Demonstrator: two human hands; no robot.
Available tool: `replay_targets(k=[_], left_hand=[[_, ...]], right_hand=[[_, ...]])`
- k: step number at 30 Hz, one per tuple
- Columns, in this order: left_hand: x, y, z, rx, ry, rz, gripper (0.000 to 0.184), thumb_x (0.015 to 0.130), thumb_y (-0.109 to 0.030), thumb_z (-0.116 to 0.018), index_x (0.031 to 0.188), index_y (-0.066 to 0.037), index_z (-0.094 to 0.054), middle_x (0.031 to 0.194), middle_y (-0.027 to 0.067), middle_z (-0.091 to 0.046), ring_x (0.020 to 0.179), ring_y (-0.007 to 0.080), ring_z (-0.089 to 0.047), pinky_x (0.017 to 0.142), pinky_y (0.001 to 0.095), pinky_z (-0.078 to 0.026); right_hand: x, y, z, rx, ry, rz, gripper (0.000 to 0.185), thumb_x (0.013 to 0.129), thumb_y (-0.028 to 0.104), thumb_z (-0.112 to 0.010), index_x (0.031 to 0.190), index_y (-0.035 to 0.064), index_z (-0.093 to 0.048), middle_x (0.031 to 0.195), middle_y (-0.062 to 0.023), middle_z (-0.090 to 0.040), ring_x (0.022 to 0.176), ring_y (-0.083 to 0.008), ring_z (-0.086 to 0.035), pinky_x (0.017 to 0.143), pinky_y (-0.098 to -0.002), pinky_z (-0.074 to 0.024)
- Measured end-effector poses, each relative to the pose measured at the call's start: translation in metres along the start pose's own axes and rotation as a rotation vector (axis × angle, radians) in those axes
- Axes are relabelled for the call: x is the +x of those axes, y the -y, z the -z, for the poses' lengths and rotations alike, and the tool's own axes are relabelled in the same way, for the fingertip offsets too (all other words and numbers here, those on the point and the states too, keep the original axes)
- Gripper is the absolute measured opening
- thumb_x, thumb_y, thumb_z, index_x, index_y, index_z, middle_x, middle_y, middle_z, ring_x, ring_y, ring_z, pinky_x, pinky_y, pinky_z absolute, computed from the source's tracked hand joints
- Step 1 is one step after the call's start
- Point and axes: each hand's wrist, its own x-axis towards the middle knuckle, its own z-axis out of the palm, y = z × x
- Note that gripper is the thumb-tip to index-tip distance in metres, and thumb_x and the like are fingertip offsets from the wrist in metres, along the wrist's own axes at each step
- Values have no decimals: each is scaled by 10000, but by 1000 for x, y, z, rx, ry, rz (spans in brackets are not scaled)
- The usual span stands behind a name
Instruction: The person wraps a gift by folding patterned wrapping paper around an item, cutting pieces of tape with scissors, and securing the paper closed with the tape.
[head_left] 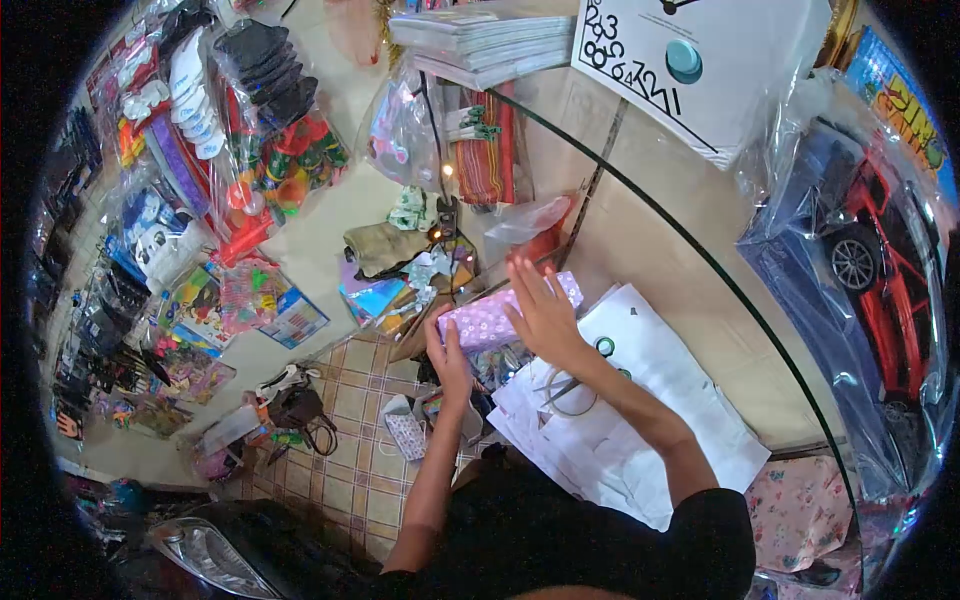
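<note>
A box wrapped in pink floral paper point(484, 318) lies at a slant in the middle of the head view. My left hand point(452, 368) grips its near left end, thumb along the side. Over its right part my right hand point(546, 318) is laid flat with the fingers stretched out, apparently touching the paper. Beneath my right forearm, a pair of scissors point(572, 392) rests on large white sheets of paper point(660, 400). A small green-rimmed roll point(604, 346), perhaps tape, sits on the sheets near my right wrist.
A glass edge point(690, 245) curves along the right side. Beyond it are a bagged red toy car point(890, 290) and a white clock point(690, 70). A paper stack point(490, 45) stands at the back. Packaged toys point(290, 160) hang left. A bag point(300, 410) is on the tiled floor point(350, 400).
</note>
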Motion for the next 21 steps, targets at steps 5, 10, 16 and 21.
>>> replay_targets(k=[5, 10, 16, 21], left_hand=[[-1, -2, 2, 22, 24, 23, 300, 979, -191, -445, 1168, 29, -520, 1146, 140, -548, 1112, 231, -500, 1006, 344, -337], [-6, -11, -1, 25, 32, 31, 360, 1004, -234, -419, 1229, 35, -498, 1184, 154, -552, 1129, 239, -504, 1016, 347, -334], [-5, -2, 3, -90, 106, 82, 550, 1033, -260, -359, 1486, 21, -222, 1426, 214, -434, 1313, 261, -411, 1100, 352, -260], [-7, 6, 8, -79, 180, 9, 577, 1041, -264, -323, 1508, 6, -119, 1512, 205, -303, 1400, 261, -285, 1140, 347, -181]], right_hand=[[-3, -27, 6, -129, 3, -8, 588, 966, 332, -464, 1416, -31, -353, 1437, -215, -406, 1371, -327, -347, 1131, -500, -220], [-9, -39, 7, -75, 36, -42, 665, 941, 405, -506, 1432, -10, -337, 1443, -219, -396, 1372, -332, -341, 1136, -501, -209], [5, -12, 29, 102, 279, 219, 888, 818, 568, -615, 1481, 84, -278, 1479, -205, -342, 1383, -328, -314, 1128, -509, -215], [8, -6, 12, -7, 279, 260, 940, 751, 540, -684, 1481, 105, -279, 1377, -169, -435, 1285, -314, -411, 1065, -493, -282]])
